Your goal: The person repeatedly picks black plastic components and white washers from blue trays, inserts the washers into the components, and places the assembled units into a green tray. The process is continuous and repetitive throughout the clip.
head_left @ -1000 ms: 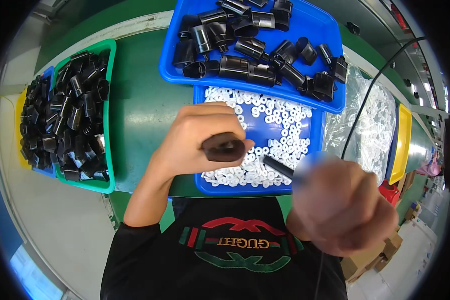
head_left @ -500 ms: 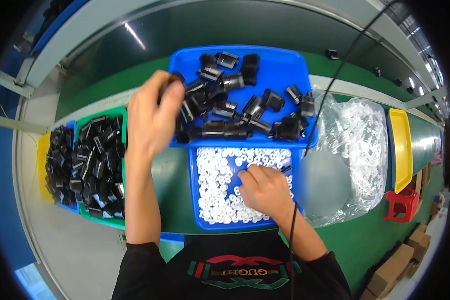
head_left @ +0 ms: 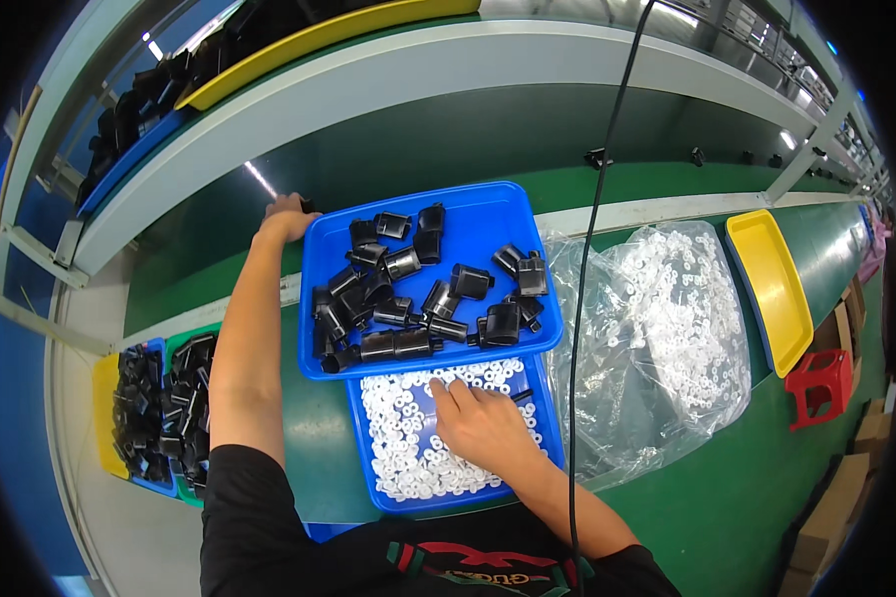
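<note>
My left hand (head_left: 287,219) reaches out past the far left corner of the upper blue tray (head_left: 488,214), its fingers closed on a black plastic part (head_left: 308,206) over the dark green belt. The fingers hide most of that part. In the upper tray lie several black plastic housings (head_left: 471,282). My right hand (head_left: 483,423) is over the lower blue tray (head_left: 408,505), which holds many small white rings (head_left: 393,438). A thin black stick (head_left: 522,395) pokes out of its curled fingers; the rest of the stick is hidden. The upper tray overlaps the lower one's far edge.
At the left, a green bin (head_left: 191,343) and a blue bin (head_left: 159,486) hold black parts. A clear bag of white rings (head_left: 677,318) lies at the right, beside a yellow tray (head_left: 767,289). A black cable (head_left: 589,219) hangs across the view. Farther right stands a red stool (head_left: 819,388).
My left hand has moved from the upper tray's left side out to the belt, carrying a black part. My right hand stays over the white rings. The view has shifted.
</note>
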The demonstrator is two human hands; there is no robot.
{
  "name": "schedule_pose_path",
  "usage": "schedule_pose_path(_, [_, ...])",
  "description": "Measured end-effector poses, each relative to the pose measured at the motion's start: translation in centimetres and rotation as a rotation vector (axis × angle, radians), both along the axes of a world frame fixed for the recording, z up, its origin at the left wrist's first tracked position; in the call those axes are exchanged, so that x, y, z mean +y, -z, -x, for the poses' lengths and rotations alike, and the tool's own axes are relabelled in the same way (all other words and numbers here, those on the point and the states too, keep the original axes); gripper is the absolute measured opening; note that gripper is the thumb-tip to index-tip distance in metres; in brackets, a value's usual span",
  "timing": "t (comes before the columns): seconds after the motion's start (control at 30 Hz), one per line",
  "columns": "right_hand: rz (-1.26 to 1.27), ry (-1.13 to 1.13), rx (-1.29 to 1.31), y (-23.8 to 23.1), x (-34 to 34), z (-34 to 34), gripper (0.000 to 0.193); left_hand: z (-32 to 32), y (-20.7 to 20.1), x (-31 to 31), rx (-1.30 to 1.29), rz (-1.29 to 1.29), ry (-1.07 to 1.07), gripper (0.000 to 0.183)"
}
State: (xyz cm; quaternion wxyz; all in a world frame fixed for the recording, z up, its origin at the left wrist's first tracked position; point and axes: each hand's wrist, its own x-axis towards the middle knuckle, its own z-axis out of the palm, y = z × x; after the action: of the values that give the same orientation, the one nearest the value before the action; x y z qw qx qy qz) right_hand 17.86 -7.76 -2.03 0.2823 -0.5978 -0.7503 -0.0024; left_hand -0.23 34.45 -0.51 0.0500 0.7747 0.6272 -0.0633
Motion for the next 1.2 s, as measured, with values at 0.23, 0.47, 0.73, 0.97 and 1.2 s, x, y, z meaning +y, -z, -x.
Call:
schedule_pose_path(0.23, [0.076, -0.029, -0.110, 0.3, 0.1, -0.1, 0.025, -3.1, -2.9, -4.7, -0.355, -0.472, 0.122, 0.030])
schedule_pose_path(0.47, [0.052, 0.019, -0.082, 1.0, 0.1, 0.2, 0.020, -7.9, -5.2, -12.1, -0.192, -0.168, 0.307, 0.053])
schedule_pose_path(0.73, [0.067, 0.022, -0.048, 0.8, -0.8, -0.3, 0.012, -7.0, -2.8, -10.9, -0.726, 0.151, 0.042, 0.060])
schedule_pose_path(0.97, [0.038, -0.026, -0.029, 0.5, -0.5, 0.0, 0.011, -5.4, -2.6, -11.3, -0.853, -0.040, 0.120, 0.058])
schedule_pose_path(1.2, [0.011, -0.012, 0.036, 0.7, -0.7, -0.4, 0.014, -4.8, -6.4, -17.4, -1.257, 0.001, 0.214, 0.033])
